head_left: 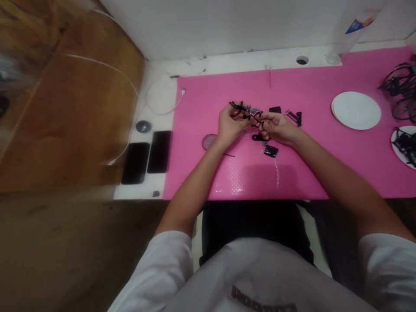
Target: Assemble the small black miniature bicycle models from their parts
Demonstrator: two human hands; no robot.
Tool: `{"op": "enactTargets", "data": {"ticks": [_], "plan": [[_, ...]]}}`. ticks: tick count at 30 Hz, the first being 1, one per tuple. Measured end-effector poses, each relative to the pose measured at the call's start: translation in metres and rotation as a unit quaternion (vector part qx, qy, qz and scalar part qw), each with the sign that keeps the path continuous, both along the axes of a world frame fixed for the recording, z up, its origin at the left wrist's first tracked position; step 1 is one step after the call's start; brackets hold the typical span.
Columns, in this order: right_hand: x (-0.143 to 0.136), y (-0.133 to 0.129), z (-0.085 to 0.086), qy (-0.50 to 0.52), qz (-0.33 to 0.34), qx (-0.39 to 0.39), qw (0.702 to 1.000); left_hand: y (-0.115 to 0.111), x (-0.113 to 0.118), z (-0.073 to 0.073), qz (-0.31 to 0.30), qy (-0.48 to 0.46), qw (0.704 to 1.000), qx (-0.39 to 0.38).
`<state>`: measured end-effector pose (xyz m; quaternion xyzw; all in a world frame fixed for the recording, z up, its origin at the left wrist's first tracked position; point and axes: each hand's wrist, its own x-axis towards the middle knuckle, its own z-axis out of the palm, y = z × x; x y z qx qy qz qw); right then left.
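Both hands hold a small black model bicycle frame (239,108) above the pink mat. My left hand (229,123) grips its left end, fingers closed round it. My right hand (277,128) pinches the right end between thumb and fingers. Grey bits show on the frame near its middle; finer detail is too small to tell. A spoked toy wheel (208,141) lies beside my left wrist, partly hidden by the forearm. Under the right hand are a black oblong part (258,138) and a black flat piece (271,151). Thin black parts (295,117) lie behind the right hand.
White plates (355,110) sit at the right. Another plate (394,141) holds black parts, and assembled model bicycles (401,82) stand behind it. Two dark phones (159,151) and a dark round object (143,126) lie on the left, near a white cable (178,104).
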<state>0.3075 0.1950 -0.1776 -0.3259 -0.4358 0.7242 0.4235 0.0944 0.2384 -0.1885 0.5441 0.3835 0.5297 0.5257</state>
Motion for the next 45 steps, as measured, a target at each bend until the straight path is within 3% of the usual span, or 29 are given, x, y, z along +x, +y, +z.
{"op": "enactTargets", "data": {"ticks": [4, 8, 18, 28, 40, 45], "plan": [[0.000, 0.000, 0.000, 0.007, 0.000, -0.005, 1.000, 0.000, 0.001, 0.000, 0.015, -0.007, 1.000, 0.014], [0.000, -0.001, 0.001, 0.010, -0.004, -0.008, 1.000, -0.001, 0.000, 0.003, -0.007, 0.015, 1.000, 0.011], [0.000, 0.001, 0.000, 0.029, 0.005, 0.012, 0.999, -0.019, 0.004, 0.021, 0.000, -0.038, 0.999, -0.019], [0.002, 0.000, 0.001, 0.033, 0.006, -0.002, 0.999, -0.015, 0.001, 0.009, -0.012, 0.004, 1.000, 0.009], [0.005, 0.001, -0.003, 0.027, 0.033, -0.009, 0.999, -0.024, 0.007, 0.015, 0.010, 0.010, 1.000, 0.016], [0.005, 0.001, -0.005, 0.022, 0.032, 0.005, 0.999, -0.020, 0.007, 0.001, -0.008, 0.010, 0.999, 0.049]]}}
